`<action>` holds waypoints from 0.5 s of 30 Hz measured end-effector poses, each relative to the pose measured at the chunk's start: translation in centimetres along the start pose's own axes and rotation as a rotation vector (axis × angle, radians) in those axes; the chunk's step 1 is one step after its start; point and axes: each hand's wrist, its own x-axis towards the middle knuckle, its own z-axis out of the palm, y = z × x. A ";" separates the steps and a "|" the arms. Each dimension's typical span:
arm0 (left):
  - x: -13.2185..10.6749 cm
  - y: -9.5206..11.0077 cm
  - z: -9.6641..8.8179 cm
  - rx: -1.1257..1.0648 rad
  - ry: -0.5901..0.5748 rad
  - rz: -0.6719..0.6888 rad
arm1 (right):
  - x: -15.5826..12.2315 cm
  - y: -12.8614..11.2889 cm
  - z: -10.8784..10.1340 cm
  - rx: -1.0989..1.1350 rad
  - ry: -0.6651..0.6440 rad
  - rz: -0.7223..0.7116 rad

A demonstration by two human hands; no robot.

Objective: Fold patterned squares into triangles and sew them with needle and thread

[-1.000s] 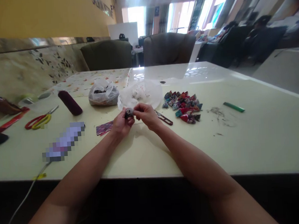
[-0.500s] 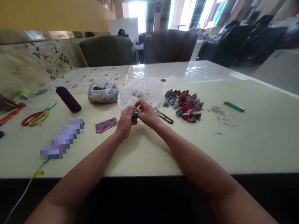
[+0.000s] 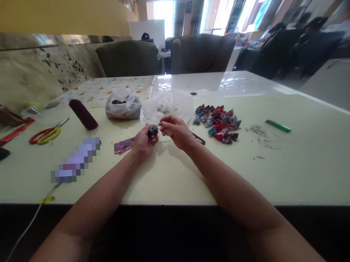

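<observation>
In my left hand point(image 3: 143, 143) is a small dark fabric piece point(image 3: 153, 130) with a black-and-white pattern, pinched between thumb and fingers. My right hand point(image 3: 177, 131) is just to its right, apart from it, with thumb and fingertips drawn together; whatever they grip is too small to make out. Beyond both hands lies a white plastic bag point(image 3: 181, 103) with white stuffing point(image 3: 164, 107) on it. Flat patterned cloth pieces point(image 3: 123, 146) lie left of my left hand. Thread snips point(image 3: 199, 139) show partly from behind my right wrist.
Several small pointed fabric pieces point(image 3: 217, 116) lie grouped to the right, with a green-handled tool point(image 3: 278, 126) farther out. On the left are scissors point(image 3: 49, 134), a dark red cylinder point(image 3: 83, 115), a blurred-out device point(image 3: 77, 158) with a cable, and a filled plastic bag point(image 3: 123, 106).
My right hand has drawn away to the right from the dark fabric piece, which stays in my left hand. The hands were together on it before. The view has shifted slightly.
</observation>
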 end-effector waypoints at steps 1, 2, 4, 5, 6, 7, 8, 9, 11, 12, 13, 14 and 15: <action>-0.1 -0.1 0.0 0.014 0.010 0.001 | 0.1 0.0 0.0 0.025 0.026 0.007; -0.1 -0.3 0.1 0.029 0.018 -0.003 | 0.1 0.1 0.0 0.051 0.056 0.013; -0.4 -0.6 0.3 0.058 0.026 -0.029 | 0.3 0.4 0.1 0.097 0.114 0.019; -0.5 -0.8 0.4 0.068 0.023 -0.049 | 0.4 0.6 0.1 0.113 0.137 0.018; -0.7 -1.0 0.5 0.073 0.015 -0.071 | 0.5 0.7 0.2 0.122 0.156 0.012; -0.8 -1.3 0.6 0.072 0.001 -0.092 | 0.6 0.9 0.2 0.123 0.172 0.002; -1.0 -1.4 0.7 0.064 -0.013 -0.107 | 0.7 1.0 0.3 0.117 0.186 -0.008; -1.1 -1.6 0.7 0.056 -0.026 -0.117 | 0.8 1.1 0.3 0.107 0.200 -0.018; -1.3 -1.8 0.8 0.043 -0.037 -0.130 | 0.8 1.2 0.4 0.090 0.219 -0.032; -1.3 -1.9 0.8 0.039 -0.033 -0.136 | 0.8 1.1 0.4 0.088 0.221 -0.039; -1.3 -1.9 0.8 0.034 -0.023 -0.141 | 0.8 1.1 0.4 0.086 0.218 -0.046; -1.2 -1.8 0.8 0.027 -0.010 -0.149 | 0.7 1.0 0.3 0.078 0.209 -0.052; -1.2 -1.8 0.8 0.016 0.002 -0.157 | 0.7 0.9 0.2 0.059 0.193 -0.058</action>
